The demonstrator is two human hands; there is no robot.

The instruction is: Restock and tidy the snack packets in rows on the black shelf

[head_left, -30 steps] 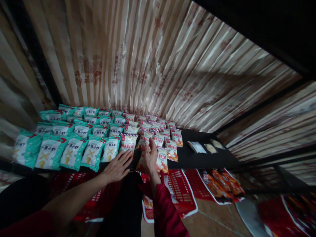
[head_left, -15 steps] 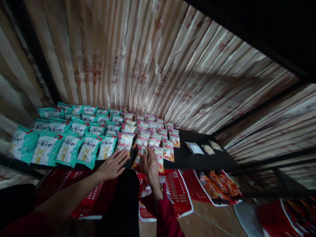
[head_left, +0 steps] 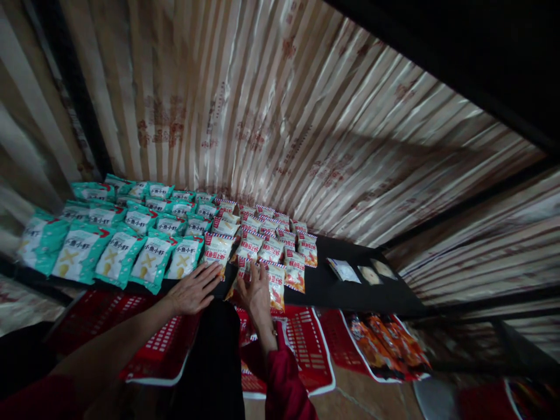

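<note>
My left hand (head_left: 195,290) lies with its fingers outstretched against the lower part of an orange-and-white snack bag (head_left: 217,249) at the shelf's front edge. My right hand (head_left: 257,300) has its fingers apart over two more such bags in the front row. One of these, a bag on the right (head_left: 275,284), shows beside the fingers; the other is partly covered by the hand. Behind them, several orange-and-white bags (head_left: 271,249) stand in rows. To the left, teal-and-white snack bags (head_left: 151,256) fill several rows.
Farther right on the black shelf (head_left: 319,294) lie a flat white packet (head_left: 344,270) and two small pale packets (head_left: 370,275). Red baskets (head_left: 326,350) stand below; one on the right holds orange packs (head_left: 387,338). A striped, crinkled sheet (head_left: 262,116) hangs behind.
The camera view has tilted slightly. My right hand's fingers have spread a little over the front bags, while my left hand stays against the same bag.
</note>
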